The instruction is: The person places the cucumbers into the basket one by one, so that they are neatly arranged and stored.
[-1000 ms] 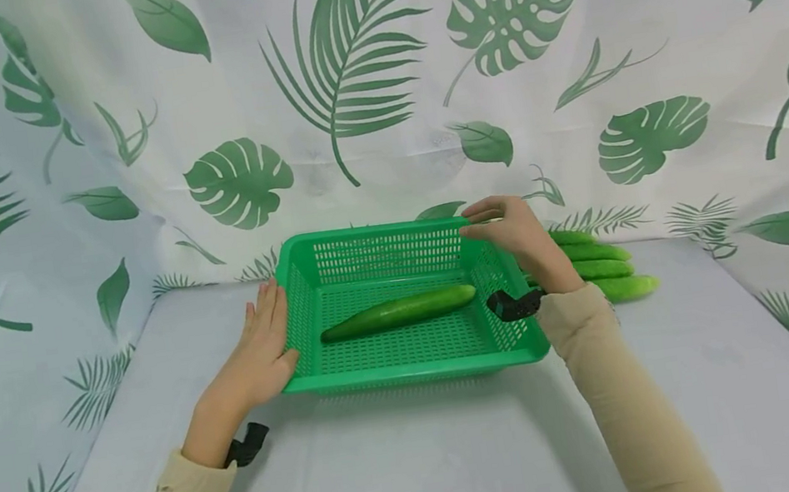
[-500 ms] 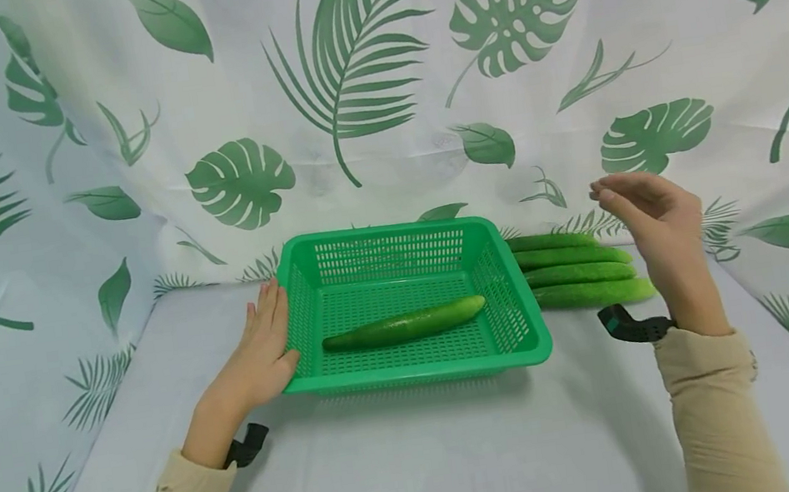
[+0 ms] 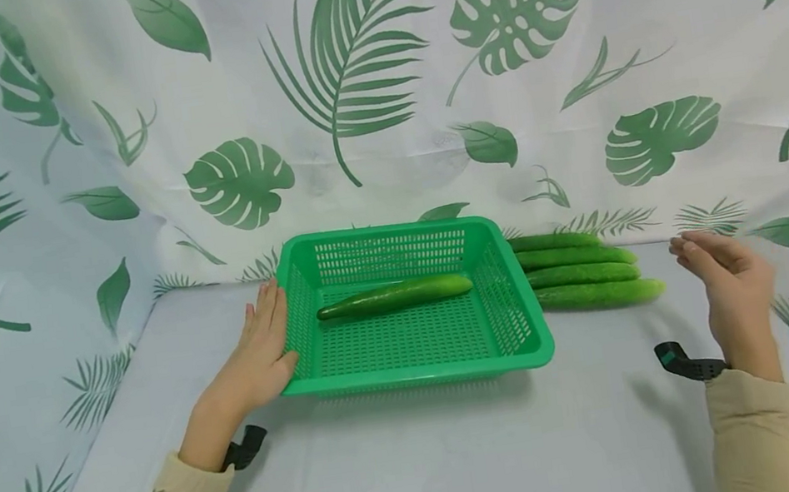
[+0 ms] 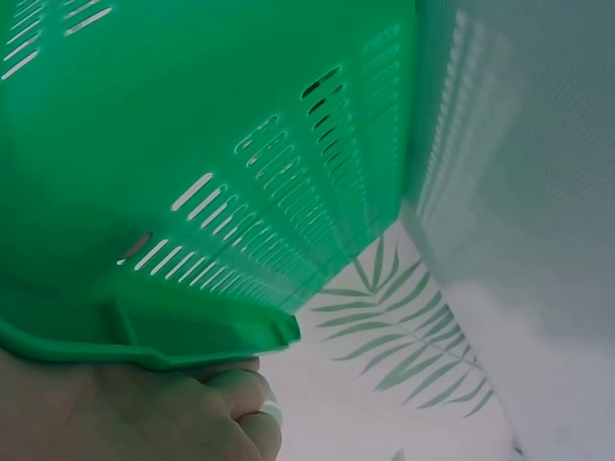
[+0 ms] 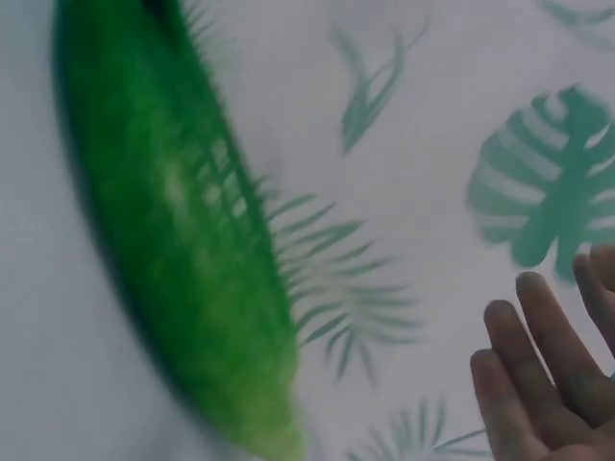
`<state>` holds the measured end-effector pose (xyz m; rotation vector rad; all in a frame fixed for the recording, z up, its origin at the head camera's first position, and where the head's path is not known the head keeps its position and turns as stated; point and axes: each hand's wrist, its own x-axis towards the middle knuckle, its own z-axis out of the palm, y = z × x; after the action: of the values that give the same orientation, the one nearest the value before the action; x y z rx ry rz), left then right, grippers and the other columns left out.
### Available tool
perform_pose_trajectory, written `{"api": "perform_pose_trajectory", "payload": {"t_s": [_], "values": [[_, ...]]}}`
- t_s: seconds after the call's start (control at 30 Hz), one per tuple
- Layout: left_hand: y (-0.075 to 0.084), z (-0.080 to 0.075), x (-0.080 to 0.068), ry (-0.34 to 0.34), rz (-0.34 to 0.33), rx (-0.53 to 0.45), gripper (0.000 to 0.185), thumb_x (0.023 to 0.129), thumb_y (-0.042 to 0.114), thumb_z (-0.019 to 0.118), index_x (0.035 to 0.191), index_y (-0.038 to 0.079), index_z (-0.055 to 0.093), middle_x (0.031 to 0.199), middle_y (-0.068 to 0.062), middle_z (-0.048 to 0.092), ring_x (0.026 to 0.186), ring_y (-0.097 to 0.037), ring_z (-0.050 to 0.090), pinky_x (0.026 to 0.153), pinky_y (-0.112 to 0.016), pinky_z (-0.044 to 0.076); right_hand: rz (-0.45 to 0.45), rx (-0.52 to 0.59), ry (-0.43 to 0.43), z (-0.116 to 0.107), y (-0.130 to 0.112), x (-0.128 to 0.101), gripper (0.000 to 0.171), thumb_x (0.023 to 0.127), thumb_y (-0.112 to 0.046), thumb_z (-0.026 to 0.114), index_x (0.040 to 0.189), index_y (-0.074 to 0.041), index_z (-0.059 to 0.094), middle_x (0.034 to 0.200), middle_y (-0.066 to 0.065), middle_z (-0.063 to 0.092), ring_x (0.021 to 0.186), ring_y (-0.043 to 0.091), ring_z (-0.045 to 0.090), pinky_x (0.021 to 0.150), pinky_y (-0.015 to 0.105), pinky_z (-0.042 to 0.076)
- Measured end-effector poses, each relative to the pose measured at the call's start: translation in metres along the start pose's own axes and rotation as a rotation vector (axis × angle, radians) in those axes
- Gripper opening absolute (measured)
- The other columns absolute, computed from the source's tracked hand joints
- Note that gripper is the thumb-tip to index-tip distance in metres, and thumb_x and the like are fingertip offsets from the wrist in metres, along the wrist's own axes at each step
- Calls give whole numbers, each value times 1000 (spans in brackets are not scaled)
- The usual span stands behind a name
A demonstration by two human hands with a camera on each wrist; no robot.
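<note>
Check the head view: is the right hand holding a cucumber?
No, the right hand hangs empty above the table, apart from the cucumbers beside the basket.

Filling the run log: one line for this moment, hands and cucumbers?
left hand: flat against basket side | right hand: open, holds nothing | cucumber in basket | cucumber row right of basket

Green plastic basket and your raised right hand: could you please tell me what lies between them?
In the head view, four green cucumbers lie on the table between the green plastic basket and the right hand.
</note>
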<state>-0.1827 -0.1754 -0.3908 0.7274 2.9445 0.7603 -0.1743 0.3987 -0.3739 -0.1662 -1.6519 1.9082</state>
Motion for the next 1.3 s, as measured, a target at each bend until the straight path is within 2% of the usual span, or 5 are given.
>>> {"api": "perform_pose_trajectory", "payload": {"t_s": [0.2,0.57,0.87,1.07,1.3], "values": [[0,0,0,-1,4,-6,82,89,3,46,152,-13,-4,162,-23,-16,149,-37,-14,119,-53,-7,168,-170,-75,-23,32,2,41,97,-14,63,135,-2,59,118,-8,62,114,6,53,100,13,37],[0,2,0,17,22,-4,80,88,0,46,152,-15,-1,161,-24,-14,149,-39,-12,118,-55,-5,418,-424,-300,-47,70,8,74,100,-38,56,159,-13,21,166,13,3,150,20,4,121,33,6],[0,2,-1,11,12,-7,80,89,0,45,152,-14,-2,161,-23,-15,149,-38,-13,119,-54,-6,320,-629,-443,-59,78,6,74,91,-26,73,154,-12,38,128,-12,45,109,-1,41,84,8,36],[0,2,0,8,9,-10,80,90,2,44,152,-13,-3,161,-23,-16,149,-37,-13,119,-53,-6,369,-701,-487,-58,77,5,81,90,-32,74,157,-15,32,155,20,22,132,25,31,116,41,26],[0,2,0,-3,-4,-6,80,90,3,44,153,-11,-4,162,-23,-15,149,-35,-14,119,-52,-5,396,-717,-457,-54,76,5,85,89,-35,75,157,-12,30,158,26,16,137,41,22,114,62,18]]}}
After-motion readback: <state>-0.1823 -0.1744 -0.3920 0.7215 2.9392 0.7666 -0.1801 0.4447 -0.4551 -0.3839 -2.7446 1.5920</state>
